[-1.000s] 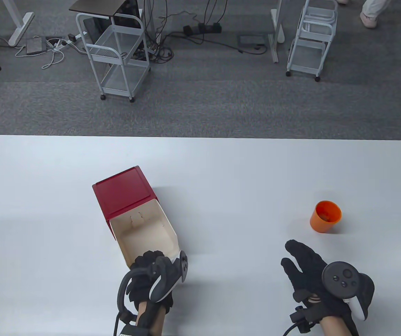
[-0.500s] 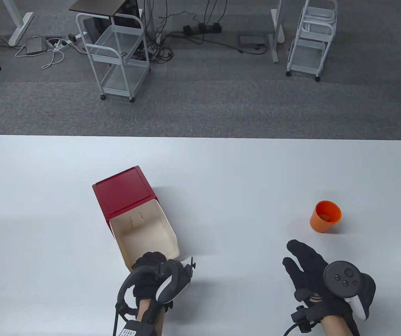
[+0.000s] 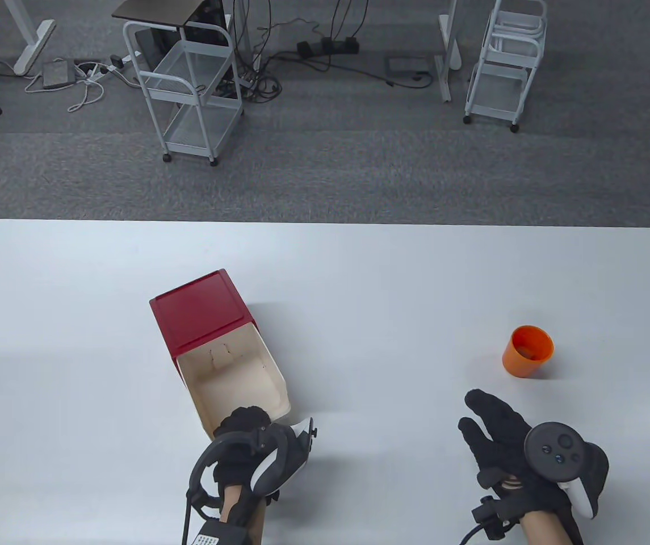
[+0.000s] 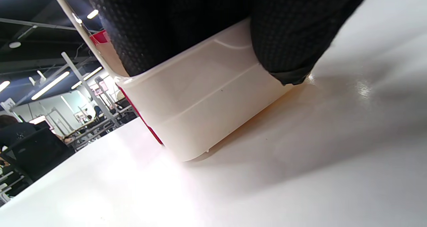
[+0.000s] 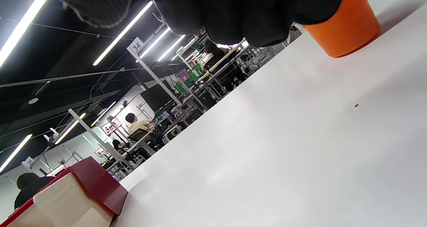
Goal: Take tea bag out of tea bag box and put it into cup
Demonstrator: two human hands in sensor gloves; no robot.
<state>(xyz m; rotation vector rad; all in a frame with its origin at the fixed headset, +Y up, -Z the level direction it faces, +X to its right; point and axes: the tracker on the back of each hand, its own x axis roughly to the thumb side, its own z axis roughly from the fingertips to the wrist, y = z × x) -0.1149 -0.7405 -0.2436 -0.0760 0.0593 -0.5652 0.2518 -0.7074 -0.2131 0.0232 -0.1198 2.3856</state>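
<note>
The tea bag box is red, with its cream drawer pulled out toward me. The visible part of the drawer holds no tea bag. My left hand grips the drawer's front wall; in the left wrist view its fingers hook over the rim of the drawer and the thumb presses on the outside. The orange cup stands upright at the right, with something small and brownish inside. My right hand lies open and empty on the table just in front of the cup.
The white table has only the box and the cup on it. Its far edge borders grey carpet, where white wire carts and cables stand. The box also shows at the lower left of the right wrist view.
My left hand has turned and shifted slightly toward me on the drawer front. The drawer, cup and right hand have hardly moved.
</note>
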